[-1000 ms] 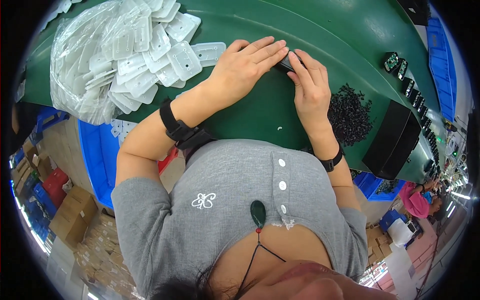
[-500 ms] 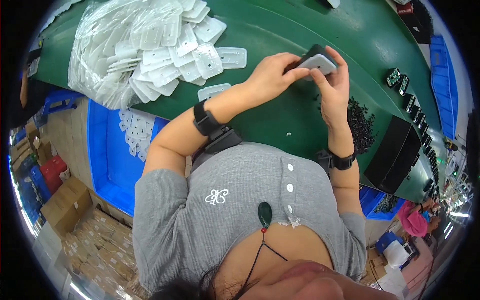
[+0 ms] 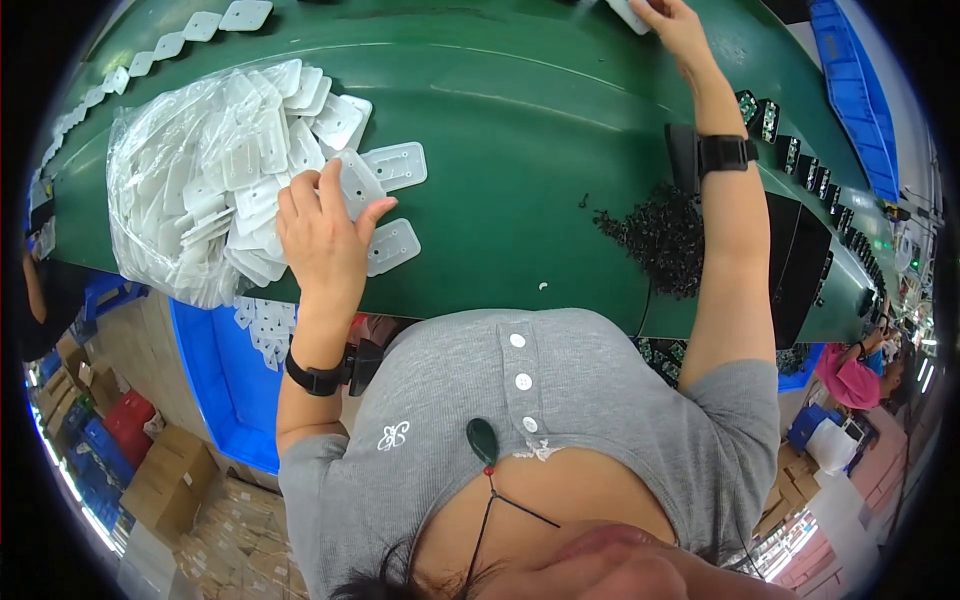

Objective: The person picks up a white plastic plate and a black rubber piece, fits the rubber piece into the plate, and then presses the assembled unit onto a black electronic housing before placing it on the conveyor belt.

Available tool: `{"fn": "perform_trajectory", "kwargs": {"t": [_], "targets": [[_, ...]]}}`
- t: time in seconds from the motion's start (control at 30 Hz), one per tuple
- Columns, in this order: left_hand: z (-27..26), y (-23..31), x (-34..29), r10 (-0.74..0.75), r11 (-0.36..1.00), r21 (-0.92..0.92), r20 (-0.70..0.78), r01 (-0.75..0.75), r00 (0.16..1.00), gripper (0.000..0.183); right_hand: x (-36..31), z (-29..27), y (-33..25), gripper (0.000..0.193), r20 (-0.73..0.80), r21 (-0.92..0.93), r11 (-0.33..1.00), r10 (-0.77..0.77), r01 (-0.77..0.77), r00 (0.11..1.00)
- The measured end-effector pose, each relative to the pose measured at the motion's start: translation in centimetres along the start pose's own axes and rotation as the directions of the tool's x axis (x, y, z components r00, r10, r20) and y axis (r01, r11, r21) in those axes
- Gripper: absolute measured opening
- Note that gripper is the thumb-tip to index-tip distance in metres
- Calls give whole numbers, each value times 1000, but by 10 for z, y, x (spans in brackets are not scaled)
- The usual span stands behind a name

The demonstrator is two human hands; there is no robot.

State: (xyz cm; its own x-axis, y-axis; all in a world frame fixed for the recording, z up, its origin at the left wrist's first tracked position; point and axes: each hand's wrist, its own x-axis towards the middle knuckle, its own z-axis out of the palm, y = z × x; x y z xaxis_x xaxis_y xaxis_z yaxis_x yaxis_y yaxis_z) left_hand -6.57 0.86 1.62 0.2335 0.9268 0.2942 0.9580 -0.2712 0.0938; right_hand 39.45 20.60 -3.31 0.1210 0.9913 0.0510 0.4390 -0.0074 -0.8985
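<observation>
My left hand is at the near right side of a pile of white plastic covers, part of it in a clear plastic bag. Its fingers and thumb close round the edge of one white plastic cover. Two more covers lie flat beside it, one a bare rectangular cover. Stretched far forward, my right hand grips a white-topped case at the upper edge of the view, which cuts off part of it.
A heap of small black parts lies left of my right forearm. Black housings with green circuit boards line the right, near a blue tray. White pieces form a row at far left. A blue bin stands below the table.
My hands have parted. The right one carried the white-topped case forward, away from me; the left let go of it and moved left to the pile, taking hold of a cover.
</observation>
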Motion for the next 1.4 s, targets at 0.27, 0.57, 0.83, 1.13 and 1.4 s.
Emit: {"fn": "perform_trajectory", "kwargs": {"t": [0.27, 0.57, 0.83, 1.13, 1.4], "targets": [[21, 4, -4, -3, 994, 107, 55, -3, 998, 61, -7, 3, -17, 32, -78, -97, 995, -21, 13, 997], [28, 6, 1, 49, 999, 17, -75, -48, 996, 47, -194, 36, -112, 24, 498, -286, 917, -104, 277, 861], [37, 7, 19, -78, 924, -378, -322, -52, 943, 38, -238, 57, -96, 15, 411, -371, 836, -243, 404, 879], [9, 78, 13, 156, 476, -879, 93, 7, 983, 24, -260, 81, -110, 10, 132, 78, 994, 70, -81, 989], [8, 113, 17, 197, 326, -945, 100, 31, 975, 11, -261, 100, -130, 14, 169, 530, 831, 90, -168, 982]]}}
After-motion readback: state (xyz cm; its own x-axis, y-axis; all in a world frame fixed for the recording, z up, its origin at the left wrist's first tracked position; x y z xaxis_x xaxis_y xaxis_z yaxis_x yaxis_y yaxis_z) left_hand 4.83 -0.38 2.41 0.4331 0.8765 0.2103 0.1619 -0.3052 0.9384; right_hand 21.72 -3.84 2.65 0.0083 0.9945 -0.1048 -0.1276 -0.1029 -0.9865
